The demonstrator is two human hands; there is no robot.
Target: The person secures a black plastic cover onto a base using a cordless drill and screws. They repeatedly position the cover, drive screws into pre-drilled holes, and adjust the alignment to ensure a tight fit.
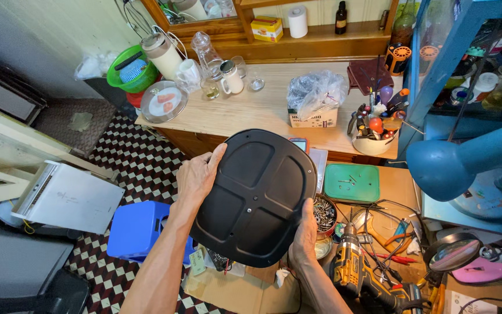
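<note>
Hands (197, 177) (304, 239) gripping black panel (254, 197) edges | facing camera | long axis upper-right to lower-left

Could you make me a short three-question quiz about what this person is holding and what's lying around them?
1. True or false: both hands grip the black plastic panel.
2. Which power tool lies below the right hand? A) cordless drill B) circular saw C) sander
3. Fill in: the lamp at the right is ____ in colour.

Key:
1. True; the left hand holds the upper left edge, the right hand the lower right edge.
2. A, the yellow and black cordless drill.
3. Blue.
</note>
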